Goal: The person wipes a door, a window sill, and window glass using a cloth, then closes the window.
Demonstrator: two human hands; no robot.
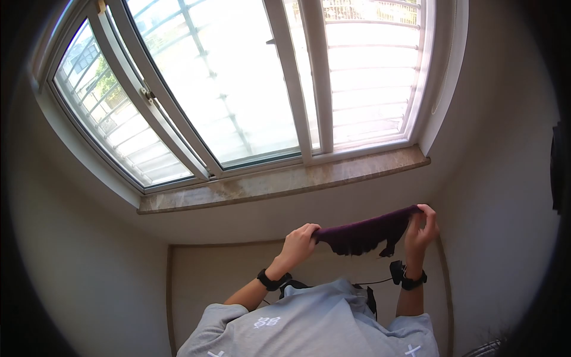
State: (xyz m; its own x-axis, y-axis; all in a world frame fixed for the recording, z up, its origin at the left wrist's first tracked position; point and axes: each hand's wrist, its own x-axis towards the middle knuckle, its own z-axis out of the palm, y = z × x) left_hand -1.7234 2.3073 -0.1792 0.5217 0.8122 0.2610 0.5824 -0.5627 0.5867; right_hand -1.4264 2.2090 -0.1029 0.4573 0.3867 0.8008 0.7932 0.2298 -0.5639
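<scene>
A dark purple cloth [363, 234] is stretched between my two hands, its upper edge nearly straight and its lower edge ragged and drooping. My left hand [299, 243] is closed around its left end. At the other end, slightly higher in view, my right hand [422, 226] pinches the corner between thumb and fingers. A narrow piece of the cloth dangles near the right hand. What kind of cloth article it is, I cannot make out. Both wrists carry black straps, the right one with a small black box.
Ahead is a sliding window [214, 83] with bars outside, above a brown marble sill [285, 183]. Pale walls [499, 238] close in on both sides. Brown skirting [171, 297] edges the floor [238, 268]. A dark object [557, 168] is at the right wall.
</scene>
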